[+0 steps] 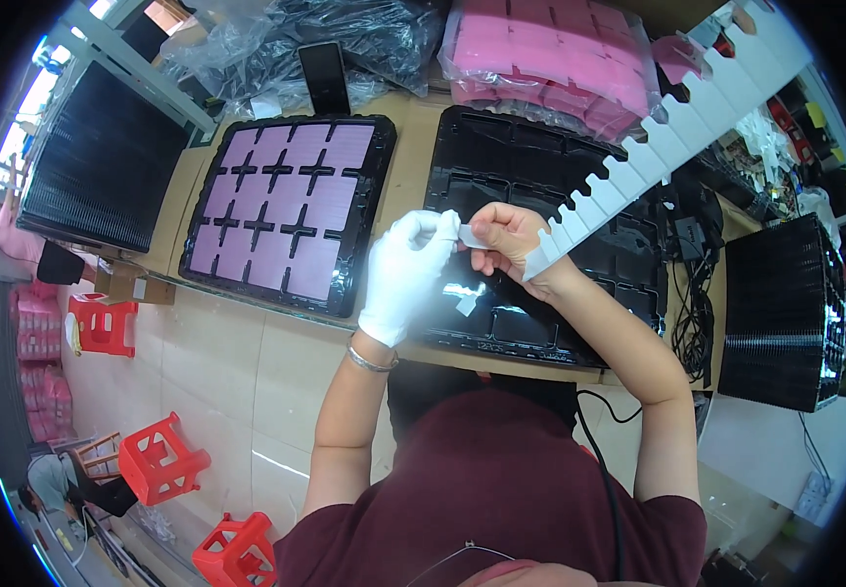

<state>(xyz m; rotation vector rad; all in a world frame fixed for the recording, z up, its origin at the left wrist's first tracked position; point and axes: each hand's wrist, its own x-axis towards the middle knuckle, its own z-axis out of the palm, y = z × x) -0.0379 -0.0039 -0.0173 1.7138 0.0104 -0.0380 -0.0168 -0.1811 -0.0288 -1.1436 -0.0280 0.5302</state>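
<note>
Above a black compartment tray [511,328], both my hands meet at a small white piece [469,236]. My left hand [405,269], in a white glove, pinches its left side. My bare right hand [506,240] has its thumb and fingers closed on the other side. A long white strip with a notched edge [628,176] stretches from my right hand and wrist to the upper right; whether the fingers grip it too I cannot tell. Below the hands, a small pale scrap [467,304] lies on the tray.
To the left lies a black tray with pink-lilac sheets [281,210]. A dark phone [324,78] stands behind it. Pink wrapped sheets [550,54] are piled at the back. Stacks of black trays [100,157] flank the table, with black cables [692,313] at right. Red stools [161,458] stand behind left.
</note>
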